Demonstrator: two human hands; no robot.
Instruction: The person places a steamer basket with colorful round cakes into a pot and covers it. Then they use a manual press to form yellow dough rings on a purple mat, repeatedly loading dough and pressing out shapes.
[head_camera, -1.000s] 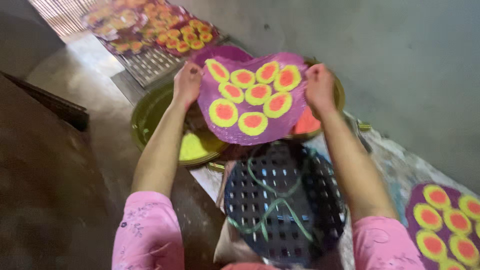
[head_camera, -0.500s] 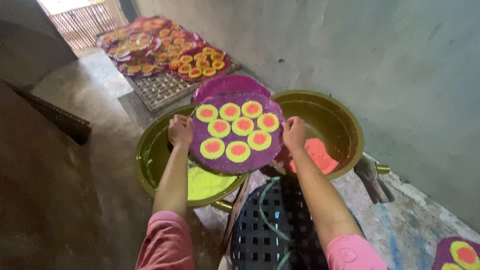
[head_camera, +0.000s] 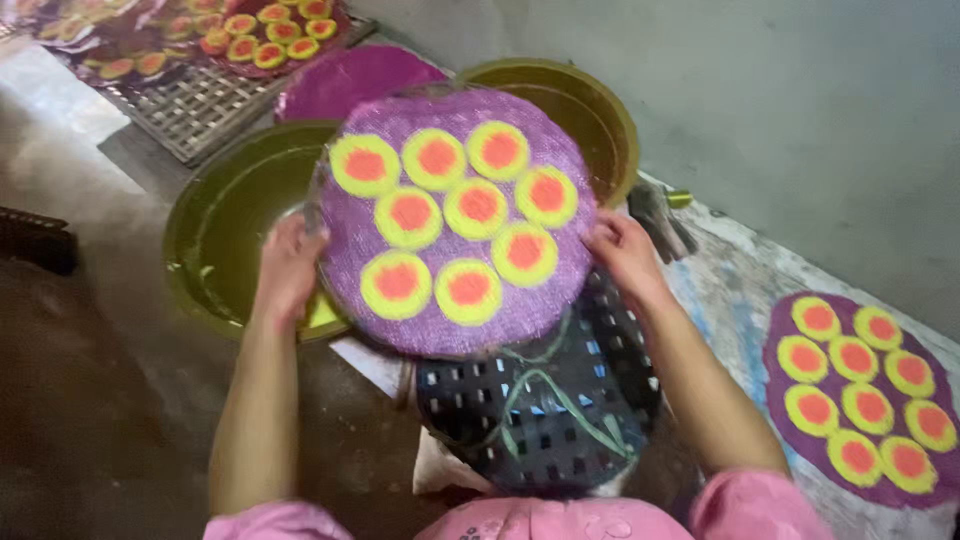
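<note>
left hand (head_camera: 288, 268) clamped on left rim of round purple mat (head_camera: 455, 215) with yellow-orange discs | right hand (head_camera: 622, 255) clamped on its right rim | mat held above green basin (head_camera: 225, 225) and dark perforated stool (head_camera: 540, 400) | second patterned mat (head_camera: 865, 395) on floor, right

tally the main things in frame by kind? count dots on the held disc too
Purple disc held by left hand and right hand: 1, with 9 yellow-and-orange dots
Dotted disc on floor: 1
Plain purple disc: 1
Green basins: 2
Dark slotted stool: 1
Wire rack: 1
Total: 7
</note>
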